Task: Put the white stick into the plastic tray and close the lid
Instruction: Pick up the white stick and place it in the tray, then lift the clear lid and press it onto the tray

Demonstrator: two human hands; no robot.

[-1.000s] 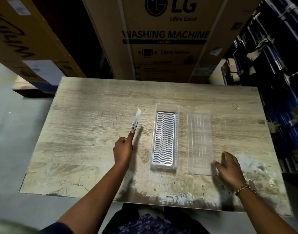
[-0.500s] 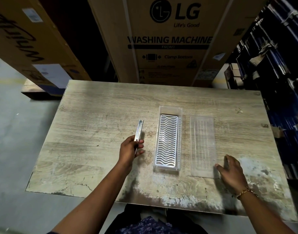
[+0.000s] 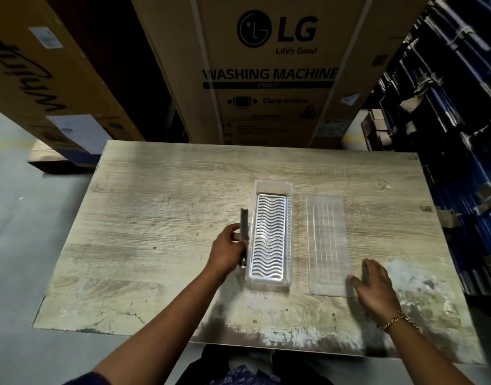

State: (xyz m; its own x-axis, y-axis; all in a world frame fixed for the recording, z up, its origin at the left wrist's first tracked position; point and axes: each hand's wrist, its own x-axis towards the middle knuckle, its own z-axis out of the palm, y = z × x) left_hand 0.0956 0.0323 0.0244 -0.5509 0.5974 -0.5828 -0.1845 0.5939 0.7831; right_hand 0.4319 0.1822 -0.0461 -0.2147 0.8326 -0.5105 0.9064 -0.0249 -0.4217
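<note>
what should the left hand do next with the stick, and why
Probably shift the stick rightward over the open tray and lower it in: the left hand holds it just beside the tray's left wall, and the lid lies apart.

The table point(image 3: 160, 218) is bare across its left half and along its far edge. At centre the open tray point(image 3: 272, 187) and the lid point(image 3: 327, 245) lie side by side with 1 narrow strip between them. The left hand point(image 3: 227, 251) with the stick point(image 3: 243, 226) crowds the tray's left wall; the right hand point(image 3: 375, 284) blocks the lid's near right corner.
</note>
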